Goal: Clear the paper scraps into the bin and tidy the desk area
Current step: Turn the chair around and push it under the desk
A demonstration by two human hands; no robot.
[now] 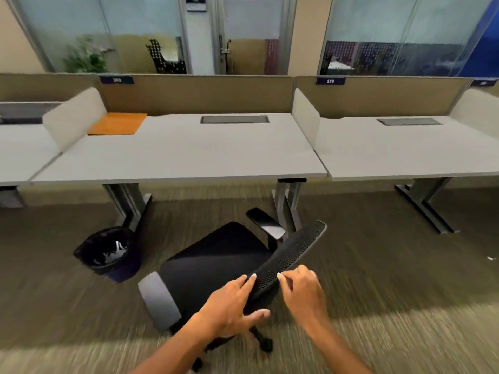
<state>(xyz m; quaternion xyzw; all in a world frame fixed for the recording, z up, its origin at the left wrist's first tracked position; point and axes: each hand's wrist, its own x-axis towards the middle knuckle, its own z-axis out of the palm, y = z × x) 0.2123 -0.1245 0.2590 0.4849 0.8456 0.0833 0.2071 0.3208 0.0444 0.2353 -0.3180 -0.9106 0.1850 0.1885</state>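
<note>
Grey bench carries only an orange folder, paper scraps already lie in the bin beside its leg, and left hand and right hand grip the office chair backrest, probably to tuck it under.

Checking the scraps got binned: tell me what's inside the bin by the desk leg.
The bin has a dark liner with a few white paper scraps showing. Its near wall hides the bottom, so anything deeper is unseen.
</note>
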